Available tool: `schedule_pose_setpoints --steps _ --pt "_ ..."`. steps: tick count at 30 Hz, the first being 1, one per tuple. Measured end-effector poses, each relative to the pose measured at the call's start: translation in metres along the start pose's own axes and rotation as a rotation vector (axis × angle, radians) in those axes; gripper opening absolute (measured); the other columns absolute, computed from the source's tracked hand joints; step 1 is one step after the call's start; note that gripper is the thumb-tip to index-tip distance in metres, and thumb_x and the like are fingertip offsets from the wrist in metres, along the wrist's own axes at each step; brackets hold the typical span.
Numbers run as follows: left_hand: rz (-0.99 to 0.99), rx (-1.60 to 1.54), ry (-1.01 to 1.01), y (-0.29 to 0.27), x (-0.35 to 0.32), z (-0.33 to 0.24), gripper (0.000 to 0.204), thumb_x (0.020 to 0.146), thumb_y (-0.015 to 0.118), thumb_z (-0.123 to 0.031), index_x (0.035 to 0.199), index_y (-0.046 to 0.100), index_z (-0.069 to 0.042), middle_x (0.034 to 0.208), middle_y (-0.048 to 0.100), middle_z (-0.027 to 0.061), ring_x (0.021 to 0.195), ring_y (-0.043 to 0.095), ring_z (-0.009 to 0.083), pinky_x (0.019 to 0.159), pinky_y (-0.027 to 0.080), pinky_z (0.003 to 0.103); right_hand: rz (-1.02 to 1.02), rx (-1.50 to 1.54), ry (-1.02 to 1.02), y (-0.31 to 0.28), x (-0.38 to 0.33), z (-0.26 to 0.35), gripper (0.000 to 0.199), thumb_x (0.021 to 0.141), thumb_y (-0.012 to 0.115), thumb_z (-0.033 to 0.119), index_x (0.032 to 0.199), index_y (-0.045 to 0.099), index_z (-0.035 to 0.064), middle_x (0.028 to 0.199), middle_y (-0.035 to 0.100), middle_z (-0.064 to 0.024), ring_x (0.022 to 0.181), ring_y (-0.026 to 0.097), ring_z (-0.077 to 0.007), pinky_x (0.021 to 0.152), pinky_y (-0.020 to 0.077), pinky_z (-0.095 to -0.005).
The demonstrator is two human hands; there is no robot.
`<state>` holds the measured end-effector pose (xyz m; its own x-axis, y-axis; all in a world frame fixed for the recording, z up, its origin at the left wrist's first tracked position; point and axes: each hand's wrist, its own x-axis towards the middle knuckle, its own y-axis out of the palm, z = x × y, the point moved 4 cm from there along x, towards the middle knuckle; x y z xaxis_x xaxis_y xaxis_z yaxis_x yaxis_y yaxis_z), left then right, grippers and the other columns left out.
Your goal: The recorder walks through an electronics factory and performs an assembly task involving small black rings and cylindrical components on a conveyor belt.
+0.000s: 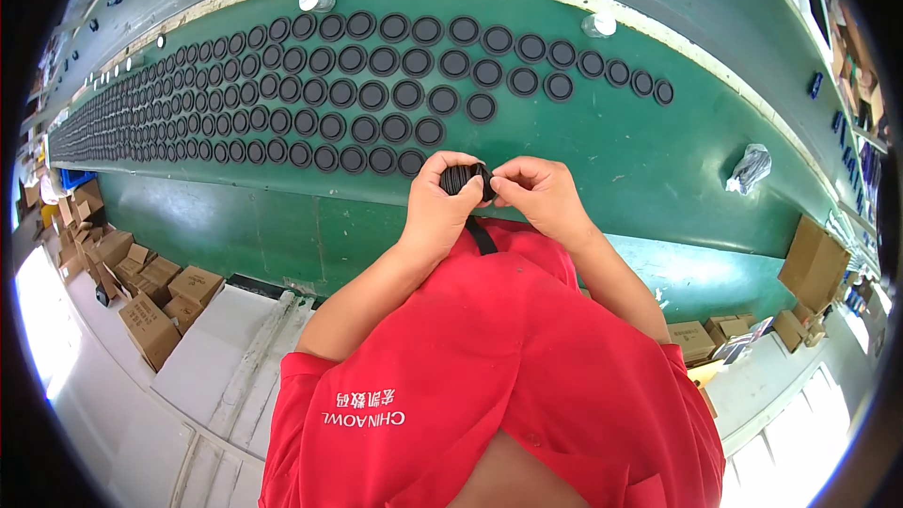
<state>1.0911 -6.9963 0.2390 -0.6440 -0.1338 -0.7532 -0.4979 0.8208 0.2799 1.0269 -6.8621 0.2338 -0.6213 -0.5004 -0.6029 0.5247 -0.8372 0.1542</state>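
My left hand (435, 212) is wrapped round a short stack of black round caps (457, 179), held just over the near edge of the green table. At the right end of this stack, my right hand (546, 193) pinches with thumb and forefinger at the end cap (486, 182). Beyond my hands, many more black round caps (373, 96) lie flat in several long rows, running from the far left across to the right. The closest of them, a single cap (411, 163), lies just left of my left hand.
The green table (640, 179) has a raised pale rail along its back. Two small clear-and-white containers (317, 0) stand by that rail. A crumpled clear plastic bag (750, 169) lies at the right. Cardboard boxes (150, 325) sit on the floor at left, with others at right.
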Motion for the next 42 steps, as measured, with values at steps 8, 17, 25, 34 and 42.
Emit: schedule_pose_setpoints --steps 8,17,25,34,42 --pt "-0.087 -0.066 0.137 -0.015 0.010 -0.008 0.016 0.087 0.057 -0.003 0.103 0.051 -0.003 0.106 0.058 0.0105 0.096 0.063 0.0219 0.076 0.056 0.033 -0.408 -0.174 -0.091 -0.050 0.040 -0.008 0.014 0.084 0.062 0.012 0.087 0.065 -0.0012 0.068 0.063 -0.0036 0.060 0.061 -0.0081 0.053 0.0447 -0.0210" --pt "0.006 -0.146 0.041 -0.012 0.003 -0.003 0.025 0.084 0.067 -0.010 0.104 0.053 -0.005 0.105 0.058 0.0089 0.093 0.062 0.0197 0.076 0.056 0.035 -0.277 -0.319 -0.109 -0.036 0.024 0.005 0.023 0.079 0.071 0.015 0.094 0.063 0.0000 0.067 0.061 -0.0022 0.059 0.054 -0.0058 0.056 0.0454 -0.0220" --pt "0.155 -0.199 -0.076 0.012 0.002 -0.002 0.026 0.084 0.067 -0.011 0.105 0.053 -0.006 0.103 0.058 0.0078 0.089 0.062 0.0170 0.076 0.056 0.033 0.114 0.165 -0.031 -0.012 0.000 0.007 0.014 0.081 0.068 0.007 0.090 0.062 -0.0006 0.077 0.061 -0.0011 0.066 0.054 -0.0044 0.058 0.0464 -0.0207" --pt "-0.013 -0.104 0.052 0.021 0.018 0.000 0.017 0.087 0.055 0.000 0.102 0.050 -0.003 0.106 0.058 0.0106 0.095 0.063 0.0235 0.076 0.057 0.035 -0.380 0.028 -0.062 -0.065 0.006 -0.011 0.011 0.086 0.061 0.010 0.086 0.064 0.0000 0.071 0.063 -0.0030 0.061 0.059 -0.0075 0.056 0.0463 -0.0208" --pt "0.029 -0.082 -0.044 0.027 0.019 0.001 0.020 0.086 0.061 -0.006 0.104 0.051 -0.003 0.106 0.058 0.0114 0.095 0.063 0.0240 0.077 0.056 0.035 -0.467 -0.216 -0.012 -0.092 0.029 -0.011 0.019 0.083 0.066 0.015 0.094 0.063 -0.0009 0.070 0.063 -0.0042 0.060 0.058 -0.0081 0.056 0.0465 -0.0230"
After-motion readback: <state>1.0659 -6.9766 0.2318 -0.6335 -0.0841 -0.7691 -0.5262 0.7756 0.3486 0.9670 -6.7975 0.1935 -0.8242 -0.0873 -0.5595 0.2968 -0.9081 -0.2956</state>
